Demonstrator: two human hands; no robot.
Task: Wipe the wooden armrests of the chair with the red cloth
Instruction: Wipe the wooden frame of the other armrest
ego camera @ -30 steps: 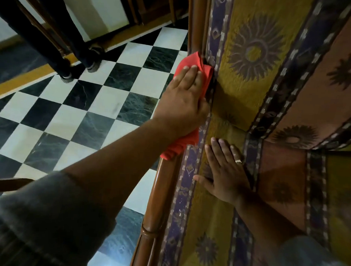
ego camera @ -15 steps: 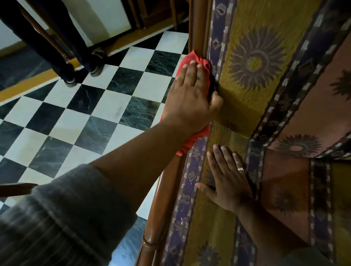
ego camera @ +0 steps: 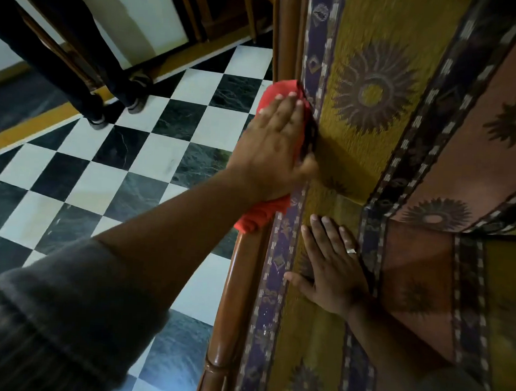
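Observation:
My left hand lies palm down on the red cloth, pressing it onto the brown wooden armrest of the chair. The cloth shows beyond my fingertips and below my wrist; its middle is hidden under the hand. The armrest runs from the bottom of the frame up past the cloth. My right hand rests flat with fingers spread on the patterned seat cushion, just right of the armrest, holding nothing. A ring is on one finger.
A black and white chequered floor spreads to the left of the chair. Dark furniture legs stand at the upper left, near a yellow floor border. The cushion has yellow, purple and brown stripes with sun shapes.
My left hand has slid the red cloth a little farther up the armrest. My right hand has stayed flat on the cushion.

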